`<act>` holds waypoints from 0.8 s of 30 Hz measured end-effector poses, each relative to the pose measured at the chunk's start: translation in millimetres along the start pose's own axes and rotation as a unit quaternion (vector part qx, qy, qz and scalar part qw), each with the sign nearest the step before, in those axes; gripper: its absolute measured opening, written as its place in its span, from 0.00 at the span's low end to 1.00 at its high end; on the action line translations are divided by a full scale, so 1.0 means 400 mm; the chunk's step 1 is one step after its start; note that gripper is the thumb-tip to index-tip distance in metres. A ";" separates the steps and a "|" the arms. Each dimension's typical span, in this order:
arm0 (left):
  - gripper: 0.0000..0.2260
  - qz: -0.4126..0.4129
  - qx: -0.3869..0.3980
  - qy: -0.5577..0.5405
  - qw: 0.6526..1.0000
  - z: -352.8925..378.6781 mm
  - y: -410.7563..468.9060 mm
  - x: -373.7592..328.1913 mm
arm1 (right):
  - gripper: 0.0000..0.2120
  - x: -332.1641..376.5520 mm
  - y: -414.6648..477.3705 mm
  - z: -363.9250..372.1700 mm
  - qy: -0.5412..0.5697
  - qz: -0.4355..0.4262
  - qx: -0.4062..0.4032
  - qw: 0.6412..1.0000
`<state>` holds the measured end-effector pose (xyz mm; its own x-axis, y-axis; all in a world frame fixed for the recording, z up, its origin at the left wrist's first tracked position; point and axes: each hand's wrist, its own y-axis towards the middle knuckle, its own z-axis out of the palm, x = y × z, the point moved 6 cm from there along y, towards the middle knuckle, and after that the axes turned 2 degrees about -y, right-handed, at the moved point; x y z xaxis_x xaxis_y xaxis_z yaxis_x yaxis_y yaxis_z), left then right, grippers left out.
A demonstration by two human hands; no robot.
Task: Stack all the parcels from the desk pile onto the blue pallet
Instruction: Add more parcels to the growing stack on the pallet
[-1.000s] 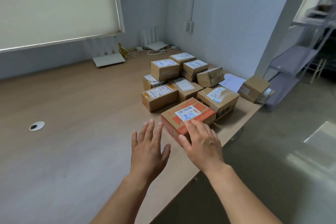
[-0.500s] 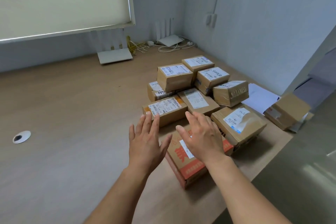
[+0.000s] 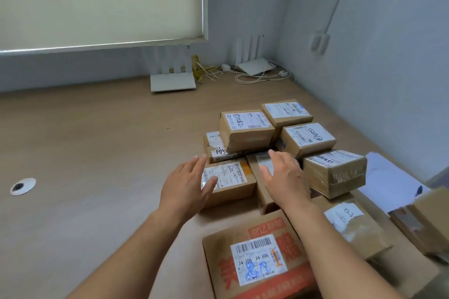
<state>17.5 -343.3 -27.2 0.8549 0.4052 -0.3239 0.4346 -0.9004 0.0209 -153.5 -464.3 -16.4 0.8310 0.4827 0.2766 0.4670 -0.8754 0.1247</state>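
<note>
**Head view of a wooden desk (image 3: pixel 97 153).** At 9 o'clock a round cable grommet (image 3: pixel 23 186) is set in the desktop. At 11 o'clock hangs a window blind (image 3: pixel 97 0), and a white router (image 3: pixel 173 81) stands below its lower edge near 12 o'clock. Just left of centre, the left hand (image 3: pixel 187 187) is extended palm-down with fingers straight and slightly spread. Its thumb overlaps the label of a small brown parcel (image 3: pixel 230 184); whether it touches cannot be told. The parcel pile (image 3: pixel 245 128) occupies the desk from centre toward 3 o'clock, its boxes packed side by side and partly stacked. At 6 o'clock lies the nearest box, an orange-printed parcel (image 3: pixel 257 262) marked J4-J06. The right hand (image 3: pixel 286 179), at 3 o'clock of the left, is likewise flat with fingers apart, above a middle parcel (image 3: pixel 256 162); contact cannot be told. At its 3 o'clock sits a tape-wrapped parcel (image 3: pixel 335 172), then a white sheet (image 3: pixel 386 179).
</note>
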 end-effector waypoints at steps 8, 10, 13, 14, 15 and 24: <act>0.26 -0.083 0.017 -0.153 0.985 0.044 0.213 -0.043 | 0.26 -0.080 0.202 0.069 0.111 0.086 0.063 0.988; 0.25 -0.098 0.016 -0.197 0.975 0.051 0.257 -0.056 | 0.24 -0.091 0.240 0.087 0.141 0.105 0.060 0.983; 0.24 -0.116 0.016 -0.242 0.963 0.059 0.310 -0.078 | 0.22 -0.097 0.283 0.108 0.166 0.119 0.047 0.978; 0.23 -0.122 0.018 -0.252 0.960 0.063 0.324 -0.085 | 0.22 -0.097 0.293 0.115 0.175 0.124 0.047 0.976; 0.22 -0.127 0.021 -0.266 0.955 0.068 0.335 -0.091 | 0.23 -0.098 0.300 0.122 0.184 0.128 0.048 0.973; 0.17 -0.196 0.004 -0.353 0.915 0.100 0.359 -0.072 | 0.18 -0.111 0.329 0.123 0.229 0.123 0.017 0.966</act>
<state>44.0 -490.7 -52.6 0.2359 0.4966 -0.8353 0.6647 -0.7095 -0.2340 -113.9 -599.6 -59.0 0.7008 0.1923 0.6870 0.2888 -0.9570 -0.0267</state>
